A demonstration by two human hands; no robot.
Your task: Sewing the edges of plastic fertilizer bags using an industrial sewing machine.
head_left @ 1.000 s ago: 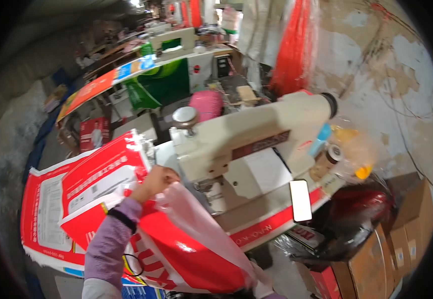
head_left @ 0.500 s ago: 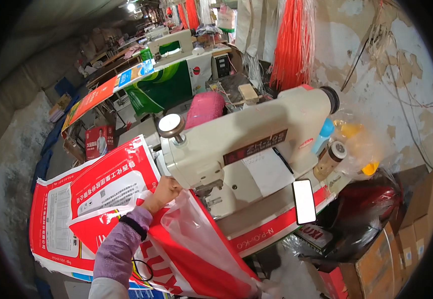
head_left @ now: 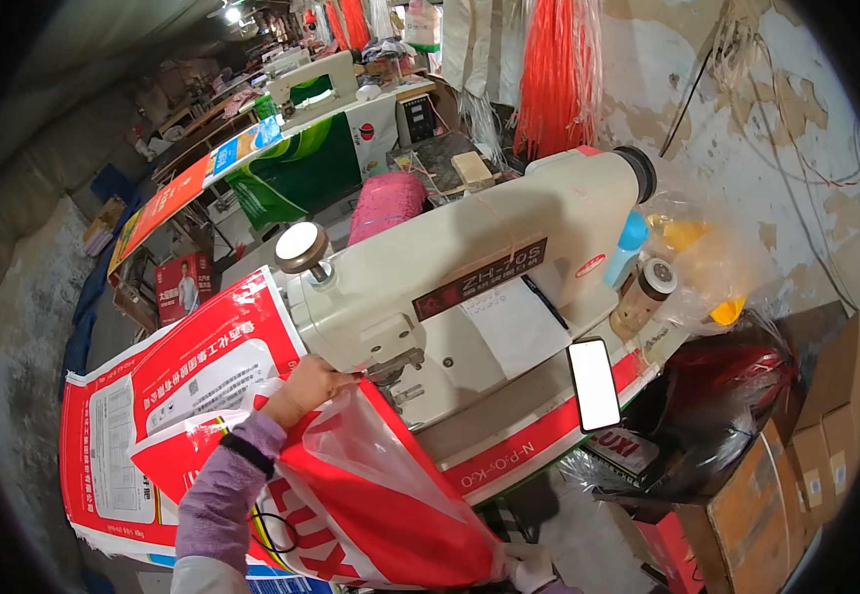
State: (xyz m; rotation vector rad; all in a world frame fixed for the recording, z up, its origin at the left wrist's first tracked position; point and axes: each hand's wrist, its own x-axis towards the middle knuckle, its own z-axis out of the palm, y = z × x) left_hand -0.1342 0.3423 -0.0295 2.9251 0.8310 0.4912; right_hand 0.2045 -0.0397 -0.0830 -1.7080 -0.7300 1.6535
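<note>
My left hand, in a purple sleeve with a dark band at the wrist, is closed on the top edge of a red and white plastic sack. Its fingertips lie just left of the needle area of a cream sewing machine. The sack slants down to the right, its pale inner side partly showing. At the lower edge, my right hand grips the sack's lower corner; its fingers are partly cut off and unclear. More red and white sacks lie spread left of the machine, under my left forearm.
On the machine's bed are a paper sheet and a pen. A lit phone rests at its front edge, near a brown jar and a blue bottle. Cardboard boxes stand at the lower right.
The whole view has shifted slightly, so the machine and phone appear farther left and higher. Both hands keep their hold on the sack, and the right hand shows more clearly.
</note>
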